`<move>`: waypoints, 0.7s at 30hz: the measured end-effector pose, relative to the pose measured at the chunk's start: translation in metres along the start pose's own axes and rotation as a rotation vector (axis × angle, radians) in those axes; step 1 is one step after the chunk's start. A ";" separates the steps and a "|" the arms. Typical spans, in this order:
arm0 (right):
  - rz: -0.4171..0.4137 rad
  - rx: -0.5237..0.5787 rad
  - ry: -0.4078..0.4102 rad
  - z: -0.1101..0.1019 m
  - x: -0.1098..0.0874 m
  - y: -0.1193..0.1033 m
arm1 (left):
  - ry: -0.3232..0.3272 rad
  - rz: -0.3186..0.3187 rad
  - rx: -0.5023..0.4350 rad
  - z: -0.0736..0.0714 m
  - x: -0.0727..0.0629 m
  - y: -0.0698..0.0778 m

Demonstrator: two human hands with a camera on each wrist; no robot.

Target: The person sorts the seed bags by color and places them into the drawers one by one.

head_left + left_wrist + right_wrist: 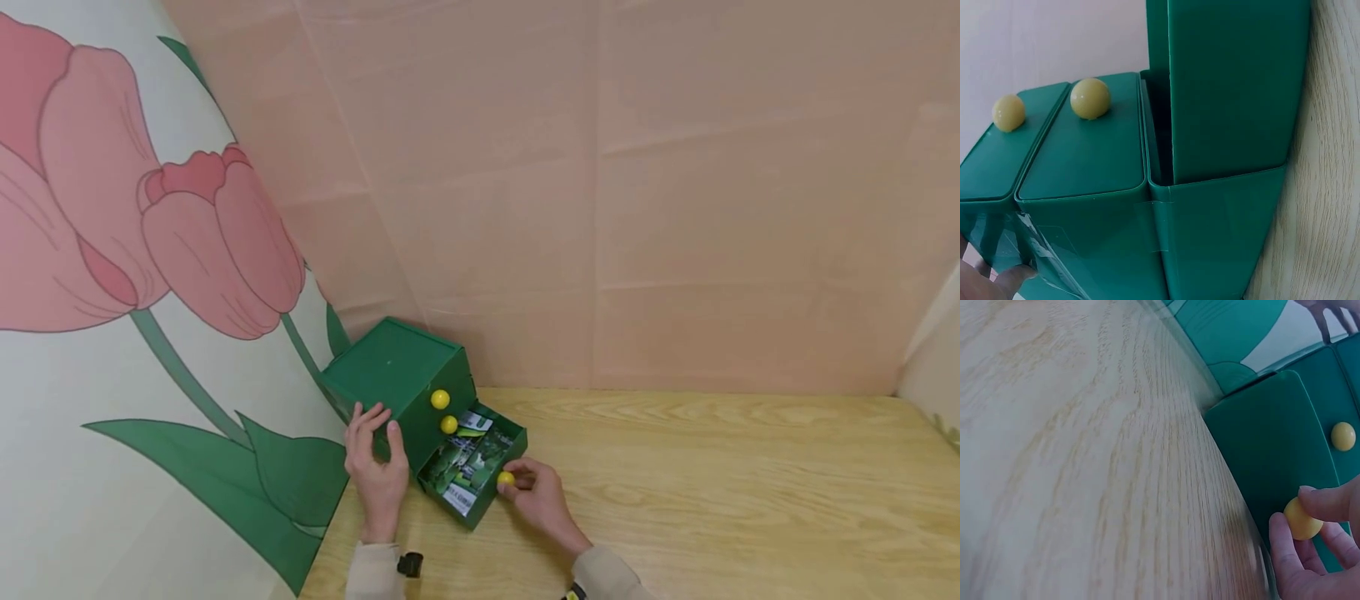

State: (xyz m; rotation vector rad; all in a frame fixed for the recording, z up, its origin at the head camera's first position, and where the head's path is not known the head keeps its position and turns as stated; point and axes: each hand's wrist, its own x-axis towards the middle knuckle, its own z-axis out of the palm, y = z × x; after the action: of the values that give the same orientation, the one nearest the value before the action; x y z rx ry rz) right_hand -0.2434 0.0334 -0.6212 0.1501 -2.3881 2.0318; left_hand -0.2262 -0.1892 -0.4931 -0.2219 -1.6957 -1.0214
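A green box of drawers with round yellow knobs stands in the corner on the wooden table. Its lowest drawer is pulled out, and printed cards or packets in green, black and white lie inside. My right hand pinches that drawer's yellow knob between thumb and fingers. On the near side of the box, my left hand rests with its fingers extended at the top edge. The left wrist view shows the two upper drawers closed, with thumb and fingertips against the box's side.
A wall panel with painted pink tulips stands close on the left. Behind the box hangs a pinkish-beige cloth. The wood-grain table stretches out to the right, up to a pale panel.
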 end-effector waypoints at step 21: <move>0.012 -0.003 0.003 0.001 0.001 -0.006 | -0.013 -0.005 -0.012 -0.001 -0.001 0.002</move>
State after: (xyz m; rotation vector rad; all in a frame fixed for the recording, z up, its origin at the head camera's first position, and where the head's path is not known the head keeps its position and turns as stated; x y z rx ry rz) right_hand -0.2437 0.0319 -0.6154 0.1337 -2.3959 2.0322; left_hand -0.2238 -0.1886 -0.4930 -0.2317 -1.7029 -1.0360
